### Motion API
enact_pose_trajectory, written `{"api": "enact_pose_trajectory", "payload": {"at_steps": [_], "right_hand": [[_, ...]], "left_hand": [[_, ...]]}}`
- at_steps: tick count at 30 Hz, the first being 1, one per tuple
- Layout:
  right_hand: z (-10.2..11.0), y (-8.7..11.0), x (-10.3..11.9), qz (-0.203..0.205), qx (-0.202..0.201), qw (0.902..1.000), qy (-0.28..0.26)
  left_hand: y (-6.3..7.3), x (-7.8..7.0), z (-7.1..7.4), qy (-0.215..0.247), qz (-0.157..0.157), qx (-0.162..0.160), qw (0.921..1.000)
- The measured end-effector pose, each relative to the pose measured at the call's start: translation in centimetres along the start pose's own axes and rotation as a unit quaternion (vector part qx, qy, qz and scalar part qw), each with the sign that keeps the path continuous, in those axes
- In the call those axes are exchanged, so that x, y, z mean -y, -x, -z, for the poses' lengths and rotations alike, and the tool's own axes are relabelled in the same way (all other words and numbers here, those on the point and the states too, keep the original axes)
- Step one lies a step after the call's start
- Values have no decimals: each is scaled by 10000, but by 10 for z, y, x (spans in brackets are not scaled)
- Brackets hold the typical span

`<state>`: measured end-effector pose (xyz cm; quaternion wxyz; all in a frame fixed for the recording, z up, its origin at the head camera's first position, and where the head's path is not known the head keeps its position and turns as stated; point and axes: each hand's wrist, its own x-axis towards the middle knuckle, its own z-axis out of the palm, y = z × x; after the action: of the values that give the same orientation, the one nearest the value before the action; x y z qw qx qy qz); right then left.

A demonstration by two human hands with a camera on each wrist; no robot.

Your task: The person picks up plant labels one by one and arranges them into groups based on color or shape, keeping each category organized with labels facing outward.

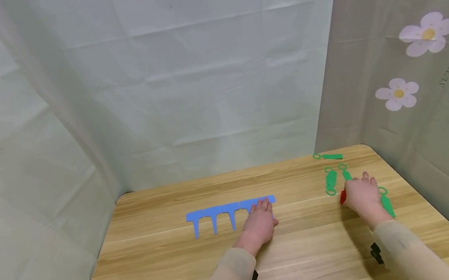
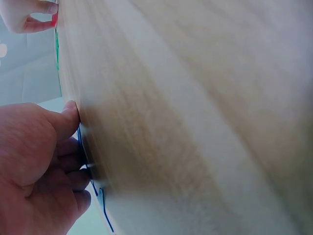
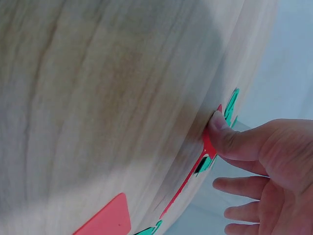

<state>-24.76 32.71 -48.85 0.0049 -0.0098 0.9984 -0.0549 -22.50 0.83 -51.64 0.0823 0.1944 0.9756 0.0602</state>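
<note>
Several flat blue T-shaped tags (image 1: 213, 212) lie side by side in a row on the wooden table, heads to the back and pointed stems toward me. My left hand (image 1: 260, 221) rests over the right end of this row, fingers extended and partly covering the last tags. In the left wrist view, its fingertips are right at a blue tag (image 2: 82, 144). On the right side, my right hand (image 1: 363, 192) pinches a red T-shaped tag (image 3: 209, 144) by its head between thumb and forefinger; the long stem points away from the thumb. Its other fingers are extended.
Green tags with ring ends (image 1: 331, 181) lie around my right hand, one near the back edge (image 1: 332, 157) and one by the right side (image 1: 387, 205). Another red piece (image 3: 107, 220) shows low in the right wrist view. Cloth curtains (image 1: 217, 88) enclose the table.
</note>
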Motion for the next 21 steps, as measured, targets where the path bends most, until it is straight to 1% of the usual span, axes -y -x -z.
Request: {"api": "enact_pose_trajectory", "payload": {"at_steps": [6,12,16,21], "right_hand": [[6,-3,-3,-115,124,9999,-27],[12,-4,-6,-143,350,9993,-39],[23,-3,-6,-67,590,9980,-228],[36,2,-4,63,1019,9928,-631]], "left_hand": [[0,-1,2,-28,11,-9,10000],[0,-1,3,-90,15,11,10000],[1,-2,4,-74,27,25,10000],[1,-1,2,-90,56,39,9999]]}}
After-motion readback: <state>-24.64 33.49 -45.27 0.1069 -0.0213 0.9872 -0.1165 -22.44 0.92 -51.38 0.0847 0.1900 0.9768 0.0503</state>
